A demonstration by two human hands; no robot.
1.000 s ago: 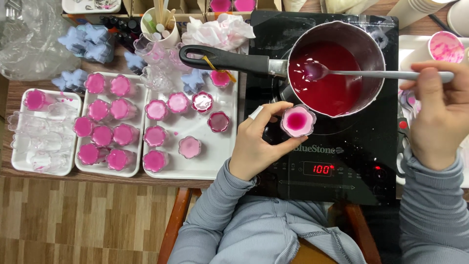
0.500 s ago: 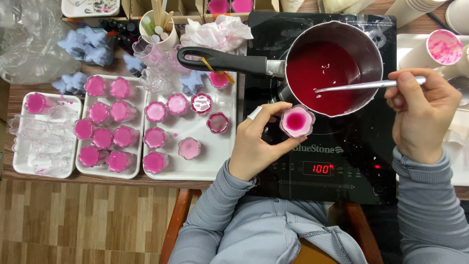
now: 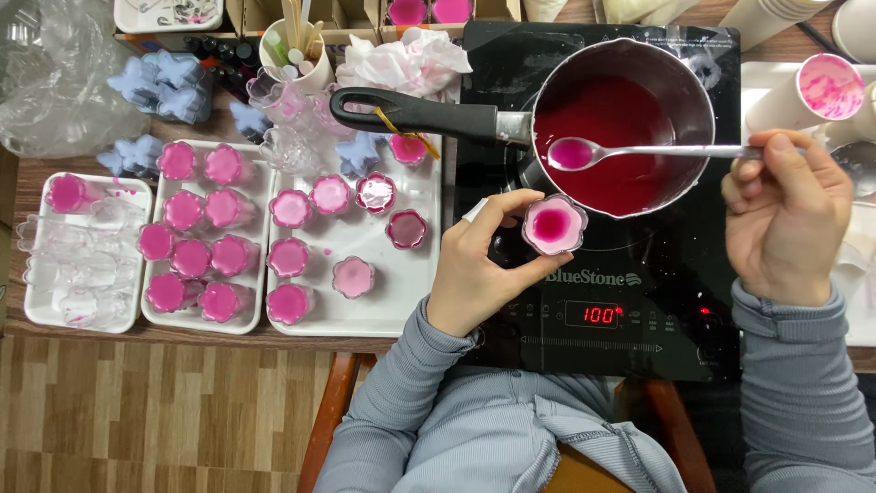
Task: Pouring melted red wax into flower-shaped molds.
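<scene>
Lifting out of the saucepan (image 3: pixel 680 68), the spoon (image 3: pixel 584 152) now rides level with pink liquid in its bowl, pinched in the right hand (image 3: pixel 789 215); half a second ago it sat dipped. Just below the saucepan's rim, the left hand (image 3: pixel 474 265) grips a flower-shaped cup (image 3: pixel 554 224), partly filled.

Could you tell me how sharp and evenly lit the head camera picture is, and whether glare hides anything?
Head view: light is even and soft, with faint shadows. The flower-shaped cup in the left hand and the spoon in the right hand are sharp. Small white highlights fleck the red liquid in the saucepan and the glossy cooktop, hiding nothing.
</scene>
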